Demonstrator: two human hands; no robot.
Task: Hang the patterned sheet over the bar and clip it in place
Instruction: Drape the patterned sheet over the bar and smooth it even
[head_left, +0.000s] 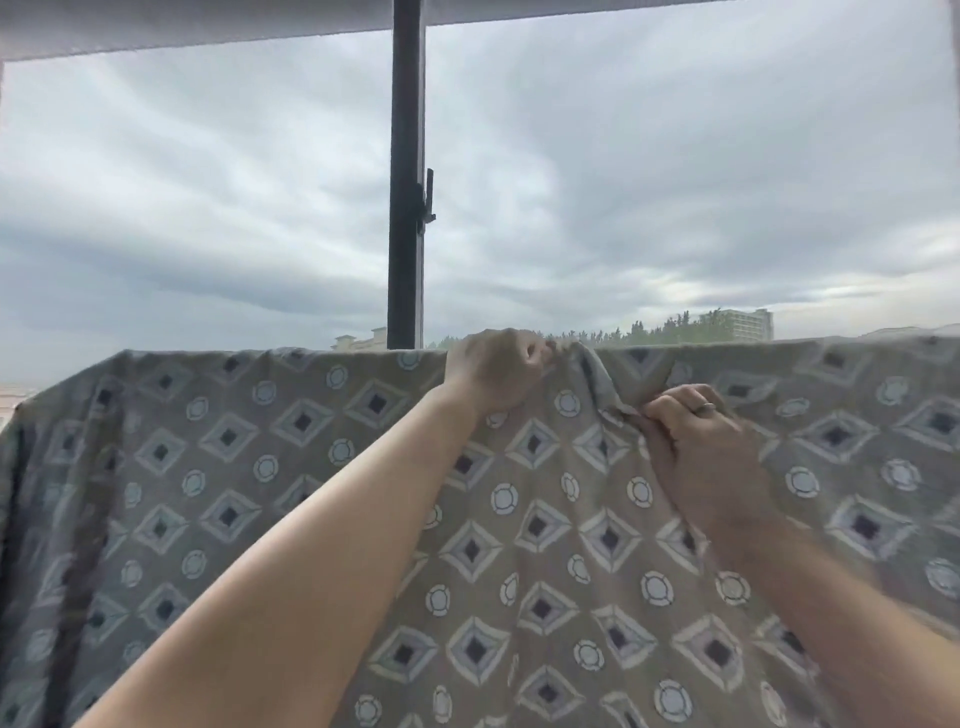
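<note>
Left grip (498, 369) is curled tight on the top fold of the patterned sheet (260, 493), pinching the cloth right at the ridge where it goes over, about halfway along. Right grip (701, 447) is just beside it and a bit lower, with its fingers closed on a bunched-up pucker of the same fabric. A short diagonal crease runs between the two. There's a ring (705, 409) on one finger of the right one. Both forearms are bare and reach up from the bottom of the view.

The sheet is tan-grey with diamonds and little circles. It's draped across pretty much the whole width and hangs down toward the camera. Its left end slumps lower at the corner, and the right side runs out of frame. The bar is buried under the cloth, so I can't actually see it.

Behind it all is a big window with a black window frame post (407, 182) that has a latch handle (428, 197) on it. Outside are heavy grey clouds, a line of trees (649, 332) and a pale building (743, 325) far off.
</note>
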